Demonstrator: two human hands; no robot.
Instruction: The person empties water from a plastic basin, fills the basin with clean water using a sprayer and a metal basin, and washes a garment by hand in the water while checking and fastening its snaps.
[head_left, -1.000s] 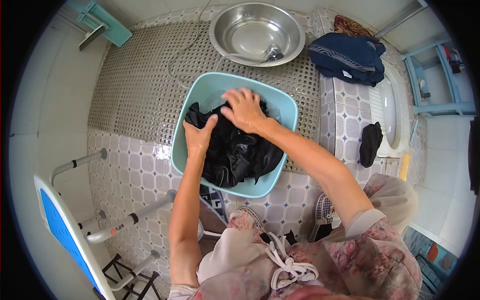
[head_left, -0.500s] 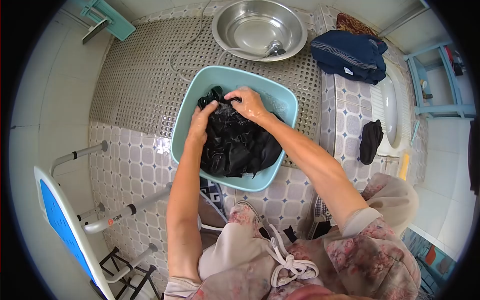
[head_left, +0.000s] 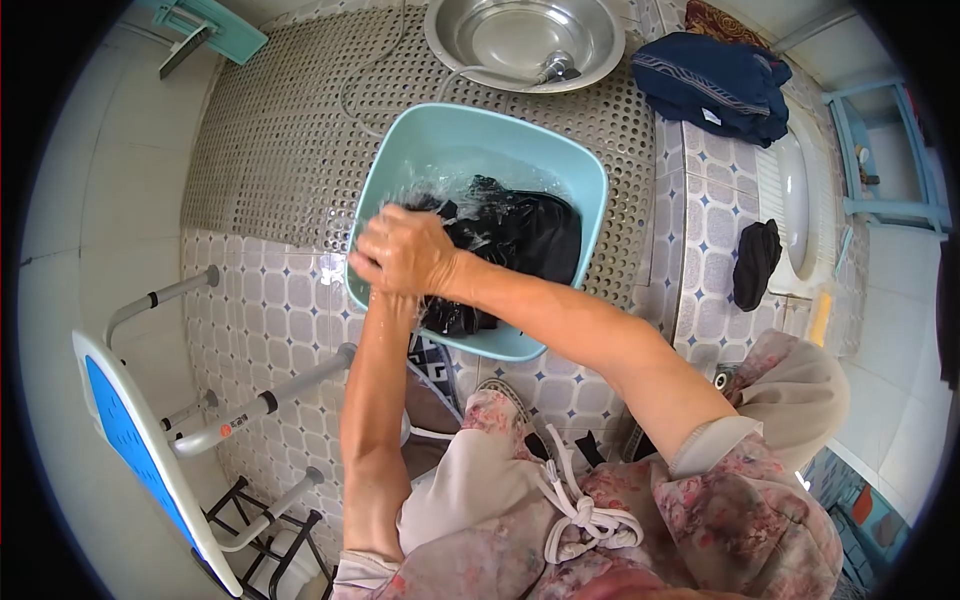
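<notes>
While the right hand (head_left: 408, 248) sits bent over the left hand (head_left: 378, 282), most of the left is blocked from sight. Head view, only 1 here. Right: fingers curled, roughly half closed, knuckles up, pressed against the left or right on top of it; can't tell if it has hold of any cloth. Left: comes up from below, fingers mostly covered, so can't tell how far open it is or what's in it. Both wet, a bit blurred, at the near-left side of the teal tub (head_left: 480, 138).

Black clothes (head_left: 530, 235) in the tub, soaked, bunched, just right of the hands and partly under the right wrist; 1 dark fold shows just past the right hand's knuckles. Water (head_left: 440, 172) splashing, droplets just beyond the hands.

Around the hands: perforated mat (head_left: 270, 150) beyond and to the left, on the tiled floor (head_left: 265, 310). Steel basin (head_left: 455, 40) beyond the hands, slightly right, shower head (head_left: 558, 68) lying in it, hose (head_left: 350, 95) running off leftward. Navy garment (head_left: 710, 90) far right of the hands and beyond, folded in a heap. Black cloth (head_left: 756, 265) well off to the right, on the floor beside the squat toilet (head_left: 800, 200). Blue-and-white seat (head_left: 130, 425) well left of the hands and nearer the body, tilted in view, grey legs pointing toward the tub.
</notes>
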